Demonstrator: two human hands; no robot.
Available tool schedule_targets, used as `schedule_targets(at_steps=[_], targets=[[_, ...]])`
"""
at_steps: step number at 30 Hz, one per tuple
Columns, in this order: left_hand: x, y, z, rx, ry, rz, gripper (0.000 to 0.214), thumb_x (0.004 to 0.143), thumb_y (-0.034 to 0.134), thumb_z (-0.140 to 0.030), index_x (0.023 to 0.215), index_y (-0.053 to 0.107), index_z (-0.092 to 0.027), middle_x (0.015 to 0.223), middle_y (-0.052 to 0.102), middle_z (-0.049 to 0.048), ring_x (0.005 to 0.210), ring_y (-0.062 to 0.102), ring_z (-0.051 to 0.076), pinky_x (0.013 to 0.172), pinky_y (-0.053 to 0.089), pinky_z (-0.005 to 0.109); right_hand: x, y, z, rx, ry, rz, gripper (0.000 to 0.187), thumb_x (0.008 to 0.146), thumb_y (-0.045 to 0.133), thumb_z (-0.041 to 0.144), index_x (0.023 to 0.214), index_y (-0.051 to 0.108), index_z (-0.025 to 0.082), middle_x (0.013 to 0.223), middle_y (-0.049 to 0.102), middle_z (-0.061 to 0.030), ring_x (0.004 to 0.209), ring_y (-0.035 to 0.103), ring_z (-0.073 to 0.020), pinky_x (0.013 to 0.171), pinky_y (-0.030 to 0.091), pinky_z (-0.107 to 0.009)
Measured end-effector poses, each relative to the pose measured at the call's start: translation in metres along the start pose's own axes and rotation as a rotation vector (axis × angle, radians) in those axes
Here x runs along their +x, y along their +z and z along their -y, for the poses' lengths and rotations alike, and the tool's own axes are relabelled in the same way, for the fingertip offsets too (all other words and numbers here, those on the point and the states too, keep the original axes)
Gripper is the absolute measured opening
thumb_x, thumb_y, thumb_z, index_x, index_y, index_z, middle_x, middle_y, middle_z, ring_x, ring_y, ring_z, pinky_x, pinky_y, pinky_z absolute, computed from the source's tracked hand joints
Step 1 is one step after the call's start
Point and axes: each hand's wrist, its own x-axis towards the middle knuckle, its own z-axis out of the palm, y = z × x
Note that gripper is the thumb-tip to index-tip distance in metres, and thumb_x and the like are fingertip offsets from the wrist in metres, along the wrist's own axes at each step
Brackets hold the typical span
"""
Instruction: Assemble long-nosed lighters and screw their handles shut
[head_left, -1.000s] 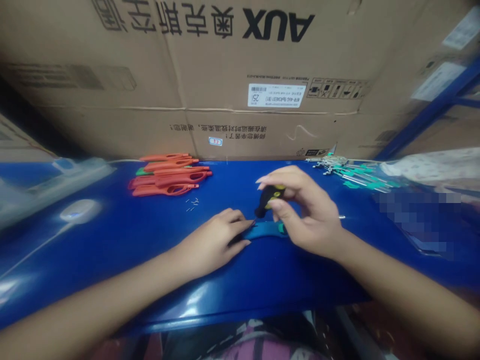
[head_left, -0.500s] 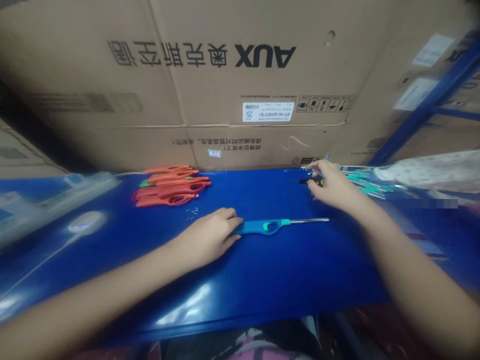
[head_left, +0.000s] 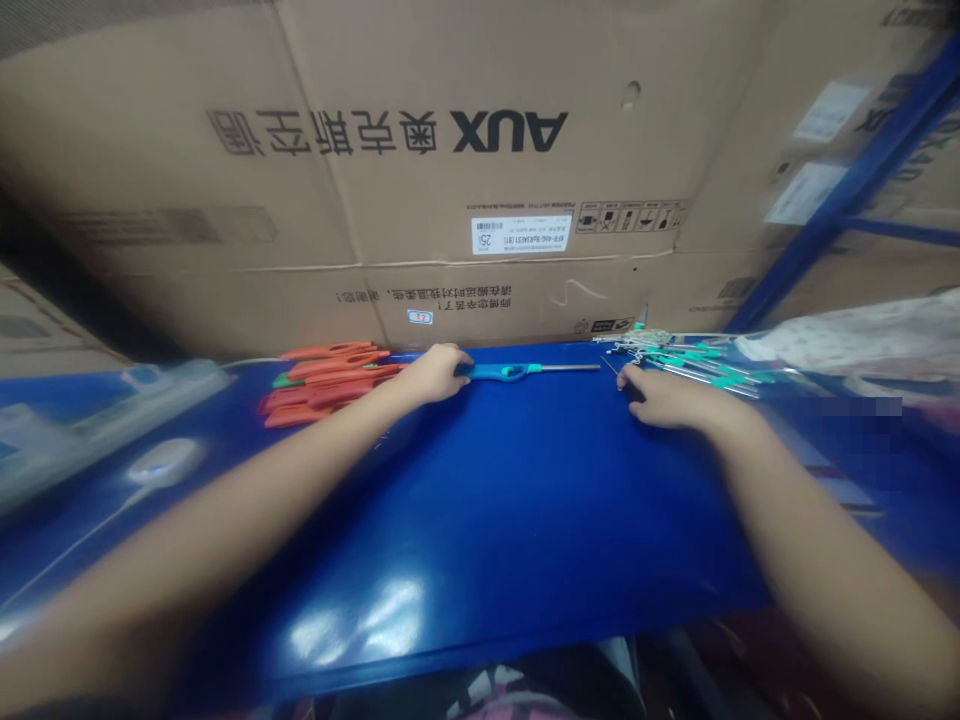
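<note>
Left hand (head_left: 433,373): closed round the handle of the blue lighter (head_left: 501,371), orange lighters (head_left: 322,382) just to its left. Right hand (head_left: 664,402): palm down, loosely curled beside green-tipped rods (head_left: 694,353), contents cannot be told. Judged step: laying the lighter down; release needs only opened fingers

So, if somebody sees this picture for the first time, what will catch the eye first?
Probably the huge cardboard box with upside-down AUX lettering, which fills the whole background behind the glossy blue table. Next, the left hand grips a blue lighter at the table's far edge, right beside a pile of orange lighters. The right hand rests on the table near a heap of green-tipped metal rods.
</note>
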Motion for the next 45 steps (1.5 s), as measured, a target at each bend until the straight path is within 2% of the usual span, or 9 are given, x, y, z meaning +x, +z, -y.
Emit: schedule_targets(at_steps=[4,11,17,26,30,33,36,41,45], targets=[[0.014,0.009,0.005,0.038,-0.026,-0.025,0.031,0.097,0.061,-0.034,0.122,0.061,-0.015,0.123,0.063,0.0103,0.107,0.064,0.023,0.091,0.055,0.045,0.001,0.003,0.006,-0.024,0.016,-0.004,0.041,0.082,0.051,0.018,0.123,0.051,0.016,0.115,0.061,-0.0156,0.100,0.063,-0.0281,0.079,0.046,-0.032],[0.025,0.020,0.008,0.108,-0.068,-0.098,0.034,0.097,0.060,-0.034,0.125,0.059,-0.016,0.125,0.061,0.0108,0.107,0.063,0.024,0.090,0.056,0.044,-0.005,0.001,0.013,-0.057,0.062,0.002,0.039,0.085,0.049,0.022,0.124,0.050,0.018,0.122,0.056,-0.0169,0.097,0.064,-0.0288,0.077,0.046,-0.035],[0.024,0.022,0.000,0.193,-0.117,-0.144,0.033,0.097,0.060,-0.034,0.125,0.059,-0.016,0.126,0.061,0.0109,0.108,0.063,0.024,0.091,0.056,0.045,-0.004,0.003,0.017,-0.083,0.071,-0.011,0.035,0.089,0.046,0.025,0.124,0.050,0.018,0.122,0.055,-0.0170,0.101,0.063,-0.0306,0.078,0.046,-0.036],[0.022,0.021,-0.009,0.236,-0.166,-0.159,0.033,0.097,0.061,-0.034,0.124,0.059,-0.016,0.125,0.061,0.0106,0.106,0.063,0.023,0.090,0.056,0.044,-0.001,0.006,0.017,-0.101,0.067,-0.061,0.033,0.088,0.046,0.026,0.120,0.053,0.018,0.116,0.056,-0.0165,0.096,0.064,-0.0298,0.077,0.048,-0.038],[0.011,0.015,-0.024,0.206,-0.139,-0.184,0.022,0.096,0.056,-0.021,0.115,0.066,-0.016,0.116,0.066,0.0098,0.111,0.062,0.026,0.090,0.055,0.041,0.006,0.011,0.012,-0.114,0.040,-0.138,0.032,0.089,0.048,0.030,0.117,0.057,0.017,0.113,0.056,-0.0172,0.103,0.060,-0.0323,0.082,0.049,-0.041],[-0.005,0.000,-0.036,0.164,-0.097,-0.202,0.024,0.091,0.055,-0.018,0.110,0.070,-0.021,0.112,0.070,0.0068,0.111,0.063,0.026,0.088,0.054,0.036,0.010,0.016,0.011,-0.121,-0.021,-0.222,0.035,0.089,0.051,0.034,0.117,0.059,0.015,0.118,0.054,-0.0203,0.114,0.053,-0.0376,0.089,0.048,-0.047],[-0.027,-0.022,-0.031,0.126,-0.101,-0.202,0.023,0.090,0.055,-0.023,0.104,0.073,-0.023,0.109,0.073,0.0042,0.107,0.066,0.026,0.085,0.054,0.034,0.011,0.020,0.015,-0.112,-0.160,-0.287,0.037,0.090,0.052,0.036,0.120,0.060,0.016,0.128,0.051,-0.0215,0.121,0.049,-0.0390,0.095,0.047,-0.051],[-0.066,-0.054,0.013,0.085,-0.168,-0.152,0.018,0.084,0.061,-0.031,0.088,0.076,-0.023,0.093,0.077,0.0027,0.086,0.070,0.024,0.077,0.053,0.033,0.011,0.028,0.030,-0.054,-0.441,-0.328,0.033,0.093,0.052,0.037,0.119,0.063,0.021,0.138,0.049,-0.0153,0.131,0.043,-0.0339,0.106,0.042,-0.049],[-0.097,-0.053,0.037,0.100,-0.207,-0.174,0.025,0.086,0.059,-0.040,0.084,0.076,-0.022,0.095,0.075,0.0068,0.093,0.069,0.028,0.082,0.052,0.037,0.008,0.034,0.048,0.093,-0.676,-0.387,0.024,0.096,0.049,0.035,0.107,0.066,0.022,0.130,0.055,-0.0132,0.128,0.047,-0.0318,0.105,0.043,-0.051]])
